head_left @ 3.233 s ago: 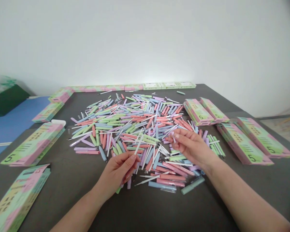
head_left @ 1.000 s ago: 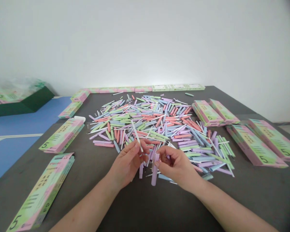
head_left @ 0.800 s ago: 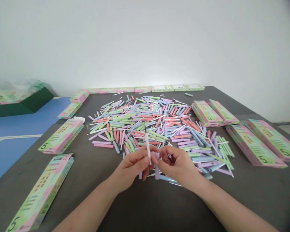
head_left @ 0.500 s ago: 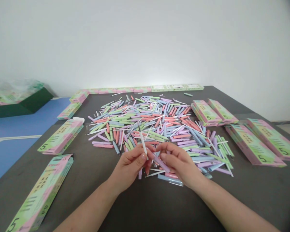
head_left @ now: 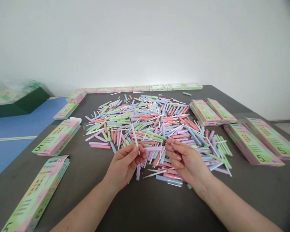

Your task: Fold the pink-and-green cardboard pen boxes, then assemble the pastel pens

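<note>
My left hand (head_left: 127, 164) is closed on a thin white pen refill (head_left: 134, 133), which points up and away. In the same fingers a light purple pen barrel (head_left: 154, 149) lies level, its free end toward the right. My right hand (head_left: 185, 159) is just right of that end, its thumb and fingertips pinched together. A small dark bit shows at those fingertips, too small to name. Under and beyond both hands spreads a heap of pen parts (head_left: 135, 116) in purple, green, blue and coral, with white refills among them.
Printed boxes (head_left: 55, 137) lie along the left of the dark table (head_left: 145, 209). More boxes (head_left: 256, 143) lie at the right, and a row of boxes (head_left: 140, 89) lines the back edge. A dark green tray (head_left: 26, 104) holding packages stands on a blue surface at left.
The purple barrel has swung from slanting by my right hand to level in my left fingers. My right hand has moved slightly right, off the barrel's middle. The white refill stays in my left hand.
</note>
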Available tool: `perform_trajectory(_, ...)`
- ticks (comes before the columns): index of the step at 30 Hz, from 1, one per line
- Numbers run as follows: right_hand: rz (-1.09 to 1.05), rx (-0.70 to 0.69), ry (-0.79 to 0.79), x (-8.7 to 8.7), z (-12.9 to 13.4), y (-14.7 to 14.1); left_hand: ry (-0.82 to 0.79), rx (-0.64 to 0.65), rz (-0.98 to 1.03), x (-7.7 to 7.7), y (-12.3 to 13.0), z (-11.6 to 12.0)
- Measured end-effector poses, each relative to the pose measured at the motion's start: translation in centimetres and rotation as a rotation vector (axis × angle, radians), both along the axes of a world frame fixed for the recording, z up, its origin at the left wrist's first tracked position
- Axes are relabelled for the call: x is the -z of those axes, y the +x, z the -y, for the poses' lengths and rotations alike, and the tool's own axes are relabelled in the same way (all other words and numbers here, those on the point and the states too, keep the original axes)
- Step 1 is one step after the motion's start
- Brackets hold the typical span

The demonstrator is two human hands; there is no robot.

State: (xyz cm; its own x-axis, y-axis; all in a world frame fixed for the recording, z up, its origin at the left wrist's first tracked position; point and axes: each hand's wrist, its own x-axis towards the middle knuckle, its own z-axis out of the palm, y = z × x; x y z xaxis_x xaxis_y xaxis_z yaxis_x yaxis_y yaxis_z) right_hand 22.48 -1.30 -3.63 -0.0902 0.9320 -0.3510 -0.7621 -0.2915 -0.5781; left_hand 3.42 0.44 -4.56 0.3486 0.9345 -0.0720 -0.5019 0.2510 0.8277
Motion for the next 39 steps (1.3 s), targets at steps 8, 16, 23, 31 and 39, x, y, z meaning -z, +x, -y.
perform_trajectory(8,-0.126,0.137,-0.145,0.9,-0.7,-0.2,-0.033,0.058,-0.06,0.7,0.4,0.3)
perform_trajectory(16,-0.025,0.074,-0.118,0.8,-0.2,-0.6,-0.147,-0.017,-0.031,0.5,0.4,0.0)
perform_trajectory(23,0.026,0.011,0.063,0.5,0.4,-1.4,-0.19,-0.082,-0.084,0.3,0.4,0.0)
perform_trajectory(31,0.097,-0.128,0.143,0.6,1.4,-2.1,-0.164,0.037,-0.185,-0.3,0.6,0.4)
perform_trajectory(39,0.147,-0.265,0.164,0.3,1.8,-2.0,-0.113,0.135,-0.173,-0.2,0.8,0.9)
